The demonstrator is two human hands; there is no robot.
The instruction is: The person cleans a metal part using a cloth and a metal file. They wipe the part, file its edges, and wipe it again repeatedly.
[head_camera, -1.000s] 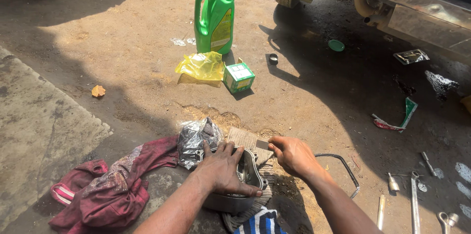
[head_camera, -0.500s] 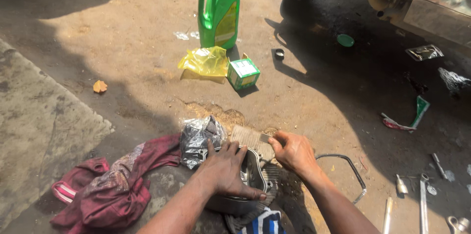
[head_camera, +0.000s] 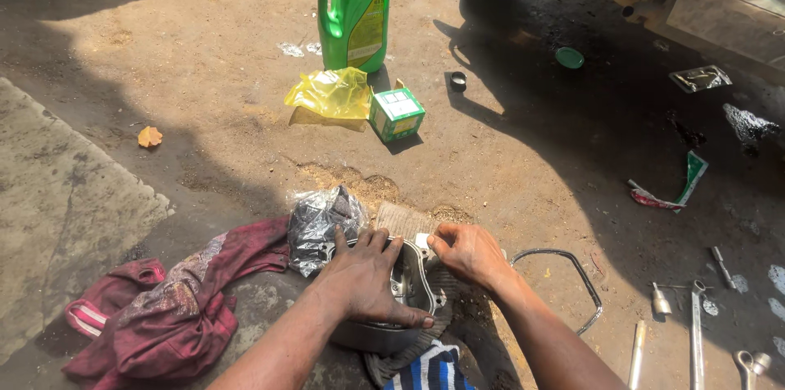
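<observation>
Left hand: the left hand [head_camera: 364, 280] lies palm down at lower centre of the frame, fingers spread over the metal cover [head_camera: 401, 292] and curled round its near edge, forearm entering from the bottom edge.
Right hand: the right hand [head_camera: 466, 253] sits just right of it, fingers bunched and pinching a small pale piece at the cover's upper right corner; what that piece is cannot be told.
Metal cover: a grey bowl-like part, open side up, between both hands, resting on a striped cloth [head_camera: 429, 369].
Near the hands: a crumpled silvery plastic bag [head_camera: 319, 218] touches the cover at its upper left; a maroon rag [head_camera: 176, 308] lies at lower left; a thin black rubber loop [head_camera: 576, 275] lies to the right.
Ground: bare sandy dirt, half in sun, half in shadow.
Farther off: a green jug [head_camera: 353, 12], yellow bag [head_camera: 331, 94] and small green box [head_camera: 396, 114] at upper centre; wrenches [head_camera: 695, 333] at lower right; a vehicle's underside at upper right.
</observation>
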